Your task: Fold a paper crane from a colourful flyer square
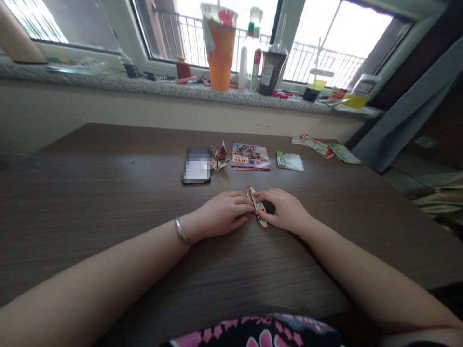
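Note:
A narrow piece of folded paper (261, 217), white with red and yellow print and pointed at both ends, lies on the table between my hands. My right hand (285, 208) has its thumb and fingers curved onto the paper from the right. From the left, my left hand (229, 211) presses its closed-up fingertips against the paper's edge; a silver bangle circles that wrist. Part of the paper is hidden under the fingers. Beyond it stands a folded paper crane (219, 156), beside a phone-like device (197, 165) whose screen is blurred out.
Behind my hands lie a stack of printed leaflets (251, 156) and a small green-and-white paper stack (290, 161). Paper strips (318, 146) rest at the far right. The stone windowsill (144, 86) bears a tall orange cup (220, 53), a dark lidded cup (272, 70) and several bottles.

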`<state>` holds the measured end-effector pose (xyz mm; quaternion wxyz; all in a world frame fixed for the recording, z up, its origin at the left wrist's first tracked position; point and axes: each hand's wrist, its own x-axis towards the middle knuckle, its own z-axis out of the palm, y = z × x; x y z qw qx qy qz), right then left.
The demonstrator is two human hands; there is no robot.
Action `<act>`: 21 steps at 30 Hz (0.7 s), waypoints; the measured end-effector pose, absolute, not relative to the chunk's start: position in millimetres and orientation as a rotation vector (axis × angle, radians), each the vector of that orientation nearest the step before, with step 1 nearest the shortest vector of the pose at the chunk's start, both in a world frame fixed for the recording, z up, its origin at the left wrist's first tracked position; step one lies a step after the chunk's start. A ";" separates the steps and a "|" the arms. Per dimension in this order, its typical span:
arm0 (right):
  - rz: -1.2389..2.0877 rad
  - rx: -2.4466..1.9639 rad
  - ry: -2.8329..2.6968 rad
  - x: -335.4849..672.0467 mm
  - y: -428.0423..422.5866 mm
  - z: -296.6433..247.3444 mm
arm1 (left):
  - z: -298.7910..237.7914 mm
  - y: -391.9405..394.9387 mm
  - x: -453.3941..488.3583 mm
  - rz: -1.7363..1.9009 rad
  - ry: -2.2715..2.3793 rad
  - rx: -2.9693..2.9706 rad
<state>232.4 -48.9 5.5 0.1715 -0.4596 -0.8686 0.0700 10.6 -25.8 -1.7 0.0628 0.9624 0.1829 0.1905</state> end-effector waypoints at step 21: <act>0.288 -1.127 -2.439 241.1 -38.6 -4.2 | -2.9 -28.9 10.0 0.521 0.708 2.982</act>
